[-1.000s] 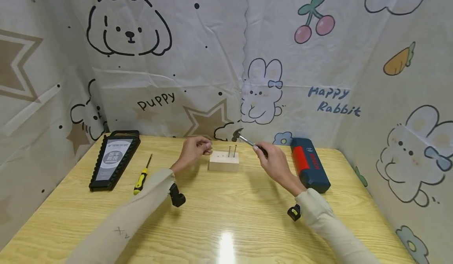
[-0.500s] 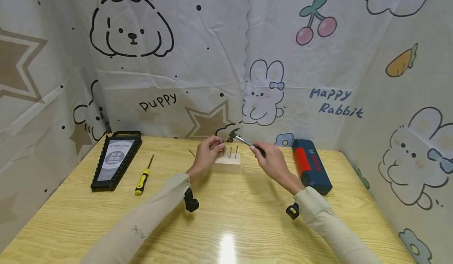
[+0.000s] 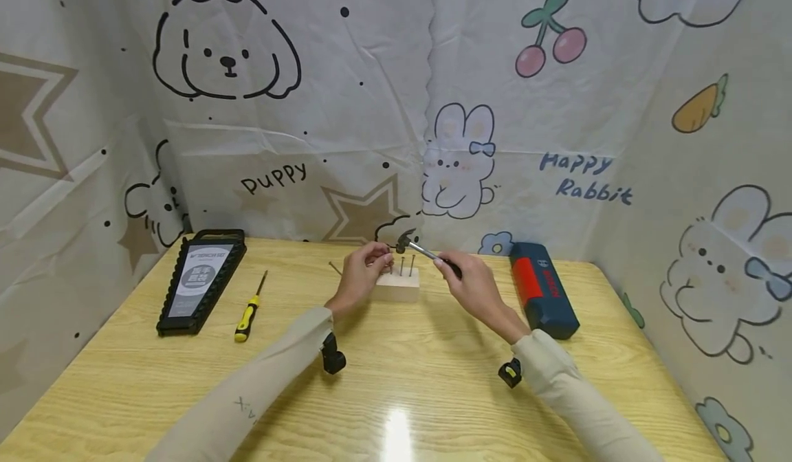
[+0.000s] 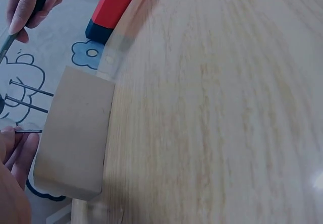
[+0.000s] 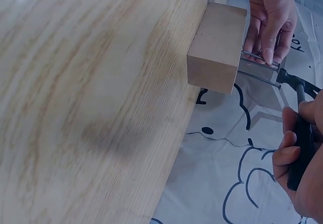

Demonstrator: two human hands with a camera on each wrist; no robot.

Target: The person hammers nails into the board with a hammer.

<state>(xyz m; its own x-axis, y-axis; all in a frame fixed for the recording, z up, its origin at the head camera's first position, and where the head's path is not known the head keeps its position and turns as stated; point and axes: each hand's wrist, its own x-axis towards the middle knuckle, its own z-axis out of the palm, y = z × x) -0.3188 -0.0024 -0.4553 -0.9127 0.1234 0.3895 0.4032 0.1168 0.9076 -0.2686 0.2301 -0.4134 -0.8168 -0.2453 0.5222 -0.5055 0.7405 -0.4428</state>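
A pale wooden block [image 3: 396, 292] stands near the table's back edge, with two nails [image 3: 412, 265] upright in its top. My left hand [image 3: 359, 276] is at the block's left end; thumb and fingers pinch a third nail [image 4: 29, 131], whose lower end meets the block's top. In my right hand [image 3: 478, 289] is a claw hammer [image 3: 427, 245], gripped by its dark handle [image 5: 301, 156]. The hammer head [image 3: 404, 241] hangs just above the nails, close to the left fingertips. Another nail [image 3: 335, 267] shows left of my left hand, its lower part hidden.
On the left lie a yellow-and-black screwdriver [image 3: 248, 319] and a black wrench rack [image 3: 202, 283] with a label. A blue-and-red Bosch case [image 3: 544, 290] lies right of my right hand. A printed cloth [image 3: 278, 132] hangs behind the table.
My left hand has moved right, from beside the block to over its left end, uncovering a nail behind it. The hammer head has shifted slightly left and lower.
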